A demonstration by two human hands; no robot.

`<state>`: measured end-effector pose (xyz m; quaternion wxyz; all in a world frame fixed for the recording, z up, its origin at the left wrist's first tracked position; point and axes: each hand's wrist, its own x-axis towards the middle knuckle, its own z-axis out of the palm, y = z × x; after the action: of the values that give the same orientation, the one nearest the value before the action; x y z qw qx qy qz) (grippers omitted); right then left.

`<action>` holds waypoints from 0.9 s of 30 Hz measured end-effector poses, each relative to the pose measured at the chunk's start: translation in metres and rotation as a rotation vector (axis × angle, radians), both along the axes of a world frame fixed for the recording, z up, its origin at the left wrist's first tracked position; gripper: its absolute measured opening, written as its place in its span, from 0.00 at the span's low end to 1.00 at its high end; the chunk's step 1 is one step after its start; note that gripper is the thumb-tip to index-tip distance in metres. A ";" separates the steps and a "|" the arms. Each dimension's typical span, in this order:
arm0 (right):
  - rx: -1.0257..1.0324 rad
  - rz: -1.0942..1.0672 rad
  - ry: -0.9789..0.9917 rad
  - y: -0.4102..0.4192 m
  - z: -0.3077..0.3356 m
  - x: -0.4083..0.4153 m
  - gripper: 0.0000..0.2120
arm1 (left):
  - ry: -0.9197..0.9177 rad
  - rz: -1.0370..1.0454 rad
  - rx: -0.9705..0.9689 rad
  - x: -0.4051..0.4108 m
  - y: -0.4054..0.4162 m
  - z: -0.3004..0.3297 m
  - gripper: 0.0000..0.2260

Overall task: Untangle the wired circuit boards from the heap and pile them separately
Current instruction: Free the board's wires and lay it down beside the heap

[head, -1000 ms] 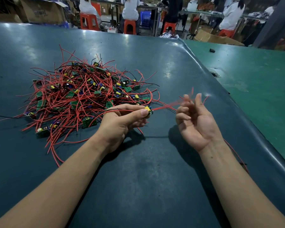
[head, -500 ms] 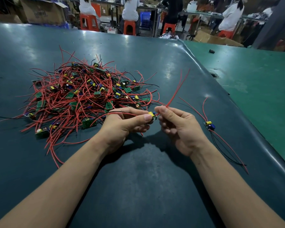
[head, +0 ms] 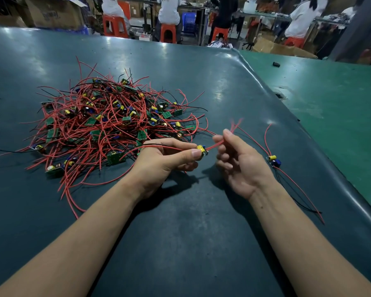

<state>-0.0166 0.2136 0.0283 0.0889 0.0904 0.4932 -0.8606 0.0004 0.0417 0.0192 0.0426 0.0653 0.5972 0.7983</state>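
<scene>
A heap of small green circuit boards with tangled red and black wires [head: 107, 123] lies on the dark mat to the left. My left hand [head: 165, 161] pinches one small board with a yellow capacitor [head: 202, 150] just above the mat. Its red wires [head: 216, 144] run to the right into my right hand [head: 240, 163], which pinches them between thumb and forefinger, the wire ends blurred above it. One separated board [head: 273, 160] lies alone on the mat to the right of my right hand, with its red and black wires trailing toward me.
The dark mat [head: 180, 232] ends in a raised edge on the right, beside a green table [head: 334, 108] with a small black object [head: 276, 64]. People sit on orange stools [head: 168, 33] at benches behind, among cardboard boxes.
My right hand has slid out along the red wires, away from the board and my left hand. The wire ends swung lower. My left hand kept its pinch on the board.
</scene>
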 end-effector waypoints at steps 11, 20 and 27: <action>-0.063 -0.226 0.018 0.013 0.003 -0.008 0.13 | 0.001 0.013 0.000 -0.001 0.000 -0.001 0.11; -0.229 -0.221 -0.038 0.026 0.004 -0.012 0.16 | 0.008 0.002 -0.009 0.000 -0.001 -0.001 0.11; -0.321 -0.238 -0.081 0.031 0.005 -0.013 0.22 | -0.004 -0.007 0.017 -0.001 -0.002 -0.001 0.09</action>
<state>-0.0292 0.2442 0.0335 0.0194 0.1671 0.3316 -0.9283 -0.0001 0.0400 0.0179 0.0461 0.0661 0.5899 0.8034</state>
